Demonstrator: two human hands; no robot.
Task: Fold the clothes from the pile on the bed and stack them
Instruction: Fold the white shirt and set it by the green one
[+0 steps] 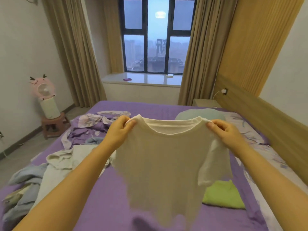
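From the head camera we look down along both of our forearms at a cream T-shirt [166, 157] that we hold up in the air above the purple bed [103, 194]. Our left hand [120, 130] pinches the shirt's left shoulder beside the neckline, fingers curled over a small bunch of fabric with the thumb against it. Our right hand [228, 132] pinches the opposite shoulder the same way, fingers folded down and the thumb pressing the cloth near the collar. Between our two hands the neckline stretches in a shallow curve, and the body of the shirt hangs freely, its lower hem blurred. One short sleeve droops below our right hand.

On the bed to our left lies the pile of unfolded clothes [41, 170], pale blue, white and grey pieces tangled together. A folded green garment [223, 195] lies flat on the bed to our right, partly behind the hanging sleeve. A rumpled floral quilt [93, 122] lies beyond the pile.
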